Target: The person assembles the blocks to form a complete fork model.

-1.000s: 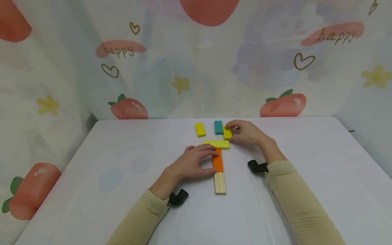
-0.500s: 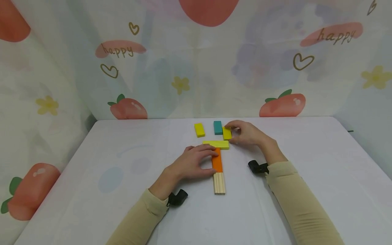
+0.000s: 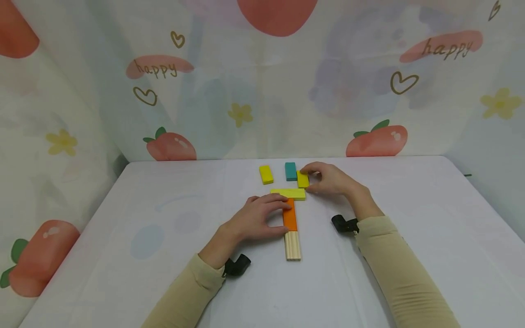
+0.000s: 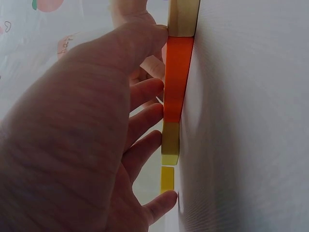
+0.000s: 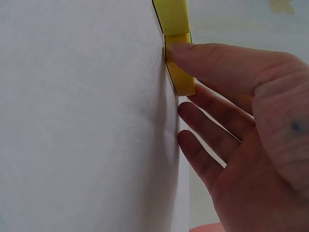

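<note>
Middle block [image 3: 291,219]: between nearest block [image 3: 293,247] and crosswise block [image 3: 294,194] (all on table [image 3: 102,273])
Far-right block [image 3: 303,181]: behind crosswise block's right end

Forearms [image 3: 404,269] outstretched, left grip [image 3: 256,218] spread, right grip [image 3: 331,178] pinching

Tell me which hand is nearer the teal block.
Right. The right hand holds the yellow block just beside the teal block; the left hand touches the orange block, farther off toward the person.
</note>
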Motion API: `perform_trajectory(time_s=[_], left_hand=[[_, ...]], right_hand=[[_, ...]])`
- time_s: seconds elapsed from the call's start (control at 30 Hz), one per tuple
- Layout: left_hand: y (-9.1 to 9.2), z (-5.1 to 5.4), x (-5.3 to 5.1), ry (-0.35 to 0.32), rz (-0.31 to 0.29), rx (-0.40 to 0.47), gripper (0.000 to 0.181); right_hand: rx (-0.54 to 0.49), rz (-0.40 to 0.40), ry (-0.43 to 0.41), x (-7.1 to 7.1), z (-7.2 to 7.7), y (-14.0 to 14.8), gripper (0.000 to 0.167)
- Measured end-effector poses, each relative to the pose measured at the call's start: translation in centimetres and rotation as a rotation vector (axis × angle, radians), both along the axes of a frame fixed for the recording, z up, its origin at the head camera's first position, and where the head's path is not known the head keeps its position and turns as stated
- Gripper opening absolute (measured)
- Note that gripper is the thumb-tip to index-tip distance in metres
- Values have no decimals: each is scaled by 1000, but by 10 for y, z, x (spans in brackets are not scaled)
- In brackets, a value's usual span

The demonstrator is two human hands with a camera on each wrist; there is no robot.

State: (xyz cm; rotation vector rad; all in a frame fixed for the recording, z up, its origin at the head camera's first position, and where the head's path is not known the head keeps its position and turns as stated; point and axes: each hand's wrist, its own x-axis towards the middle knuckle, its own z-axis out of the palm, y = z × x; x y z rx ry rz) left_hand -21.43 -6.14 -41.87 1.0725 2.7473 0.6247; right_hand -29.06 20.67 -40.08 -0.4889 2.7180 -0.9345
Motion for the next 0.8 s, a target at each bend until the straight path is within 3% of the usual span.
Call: perform_trajectory(time_s=[0.8], left_hand=[[-2,2,2,3,-9,27,50]], right_hand=[[3,23,13,2,2,0,53]])
